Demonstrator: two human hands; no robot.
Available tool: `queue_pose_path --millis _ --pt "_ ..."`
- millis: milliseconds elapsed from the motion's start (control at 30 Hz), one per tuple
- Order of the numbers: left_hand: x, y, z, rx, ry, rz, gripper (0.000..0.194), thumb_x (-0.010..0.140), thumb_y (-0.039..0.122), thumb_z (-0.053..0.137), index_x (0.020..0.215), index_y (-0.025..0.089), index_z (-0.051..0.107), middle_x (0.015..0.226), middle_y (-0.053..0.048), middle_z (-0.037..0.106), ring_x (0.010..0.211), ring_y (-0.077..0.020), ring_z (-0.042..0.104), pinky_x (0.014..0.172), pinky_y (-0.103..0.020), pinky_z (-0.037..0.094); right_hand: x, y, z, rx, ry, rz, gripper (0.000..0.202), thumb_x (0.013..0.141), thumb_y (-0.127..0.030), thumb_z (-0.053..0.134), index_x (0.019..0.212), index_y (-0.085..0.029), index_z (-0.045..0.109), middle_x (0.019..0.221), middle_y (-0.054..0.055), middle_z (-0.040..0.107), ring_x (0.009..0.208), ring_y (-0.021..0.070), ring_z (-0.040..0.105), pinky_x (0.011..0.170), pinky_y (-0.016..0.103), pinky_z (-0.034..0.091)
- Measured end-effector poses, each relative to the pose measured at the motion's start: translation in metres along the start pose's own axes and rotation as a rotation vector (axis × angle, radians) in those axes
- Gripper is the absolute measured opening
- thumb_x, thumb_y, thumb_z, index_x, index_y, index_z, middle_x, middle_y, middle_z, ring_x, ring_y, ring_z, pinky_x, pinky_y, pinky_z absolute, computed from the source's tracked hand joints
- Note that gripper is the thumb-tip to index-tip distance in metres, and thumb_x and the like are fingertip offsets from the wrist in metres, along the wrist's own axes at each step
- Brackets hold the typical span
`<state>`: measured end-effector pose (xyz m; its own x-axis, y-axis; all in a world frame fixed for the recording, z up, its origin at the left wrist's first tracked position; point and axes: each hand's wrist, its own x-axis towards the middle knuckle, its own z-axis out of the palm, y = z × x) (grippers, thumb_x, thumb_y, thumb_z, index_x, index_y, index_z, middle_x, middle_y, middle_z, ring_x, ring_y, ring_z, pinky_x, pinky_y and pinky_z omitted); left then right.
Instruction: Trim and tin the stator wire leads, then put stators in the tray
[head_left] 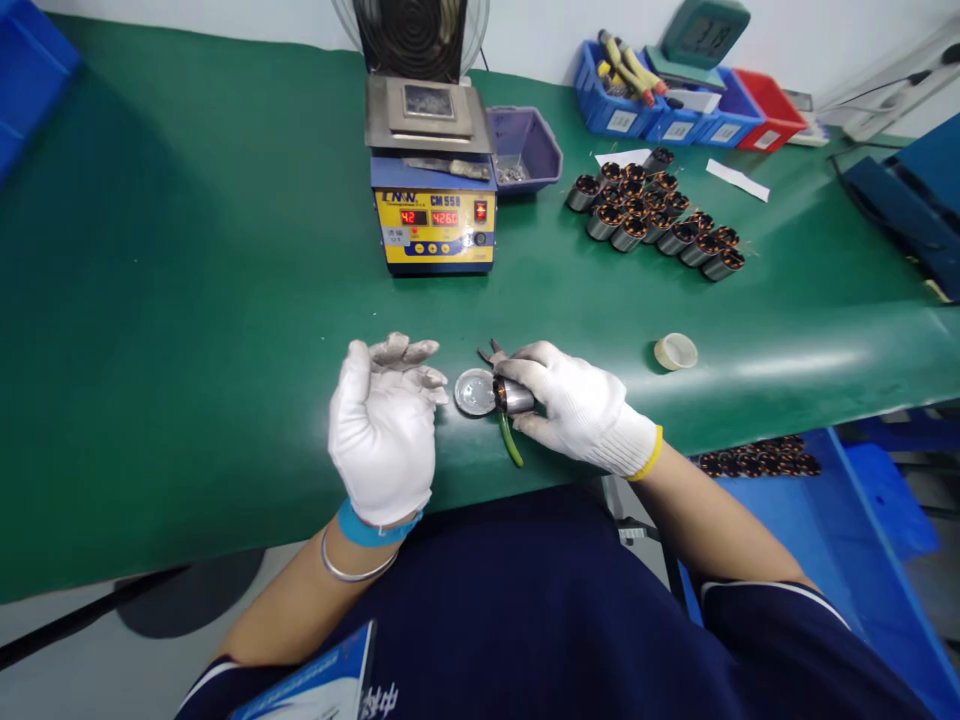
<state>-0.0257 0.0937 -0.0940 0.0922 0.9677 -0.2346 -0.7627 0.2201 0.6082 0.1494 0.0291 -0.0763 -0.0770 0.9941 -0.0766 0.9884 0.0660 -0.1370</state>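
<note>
My right hand (574, 400), in a white glove, grips a motor stator (514, 396), a silvery cylinder with dark and copper-coloured windings at its left end. That end is at the rim of a small round dish (475, 392) with something clear and shiny in it; whether they touch I cannot tell. Under the stator lie green-handled cutting pliers (511, 440), partly covered by it and by the hand. To the left of the dish, my left hand (390, 430), also gloved, is held palm up with loosely bent fingers apart and nothing in it.
Behind the hands stands a yellow-and-blue solder pot (435, 230) with red lit digits and a knife-like tool on it. A purple bin (529, 150) adjoins it. Several more stators (649, 205) stand at the back right. A tape roll (676, 351) lies near the front edge.
</note>
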Motion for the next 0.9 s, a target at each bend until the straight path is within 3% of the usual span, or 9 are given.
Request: queue_pose_path --millis 200,333,433,633,800,900 --pt "-0.001 0.000 0.001 -0.001 -0.007 0.028 0.031 0.098 0.038 0.060 0.076 0.018 0.069 0.094 -0.006 0.067 0.079 -0.0150 0.066 0.054 -0.020 0.052 0.005 -0.001 -0.006 0.028 -0.017 -0.018 0.057 0.084 -0.026 0.070 0.140 -0.026 0.062 0.137 0.009 0.063 0.110 0.0284 0.068 0.081 0.036 0.057" --pt "-0.002 0.002 0.003 0.001 0.004 0.032 0.027 0.097 0.036 0.062 0.077 0.019 0.069 0.096 -0.005 0.068 0.082 -0.0155 0.068 0.057 -0.021 0.053 0.000 0.009 -0.001 0.157 0.218 -0.150 0.053 0.084 -0.029 0.069 0.135 -0.021 0.063 0.129 0.012 0.064 0.112 0.0285 0.065 0.085 0.040 0.059" --pt "-0.003 0.003 0.002 -0.007 0.007 0.045 0.026 0.098 0.036 0.062 0.078 0.020 0.069 0.095 -0.005 0.069 0.082 -0.0152 0.068 0.057 -0.021 0.052 -0.001 0.013 -0.002 0.076 0.343 -0.261 0.047 0.086 -0.025 0.065 0.132 -0.019 0.064 0.128 0.014 0.064 0.112 0.0308 0.062 0.091 0.046 0.057" --pt "-0.006 0.007 0.001 -0.010 0.012 0.053 0.032 0.102 0.034 0.055 0.077 0.019 0.069 0.098 -0.005 0.068 0.080 -0.0139 0.065 0.057 -0.021 0.051 0.018 -0.005 -0.011 -0.191 0.051 -0.135 0.028 0.102 -0.025 0.047 0.117 -0.024 0.070 0.115 0.014 0.070 0.092 0.0274 0.061 0.071 0.038 0.053" --pt "-0.006 0.007 0.002 -0.016 0.005 0.026 0.033 0.102 0.033 0.054 0.077 0.019 0.070 0.098 -0.005 0.068 0.083 -0.0142 0.065 0.058 -0.021 0.052 0.027 -0.027 -0.022 -0.263 -0.059 -0.130 0.024 0.103 -0.024 0.048 0.103 -0.023 0.073 0.110 0.013 0.070 0.091 0.0279 0.061 0.065 0.036 0.049" --pt "-0.006 0.007 0.003 -0.027 0.015 0.018 0.035 0.103 0.032 0.052 0.077 0.018 0.070 0.094 -0.005 0.068 0.080 -0.0139 0.066 0.057 -0.021 0.052 0.027 -0.025 -0.032 -0.303 -0.109 -0.120 0.031 0.104 -0.025 0.042 0.108 -0.023 0.073 0.115 0.013 0.070 0.094 0.0304 0.061 0.065 0.039 0.051"
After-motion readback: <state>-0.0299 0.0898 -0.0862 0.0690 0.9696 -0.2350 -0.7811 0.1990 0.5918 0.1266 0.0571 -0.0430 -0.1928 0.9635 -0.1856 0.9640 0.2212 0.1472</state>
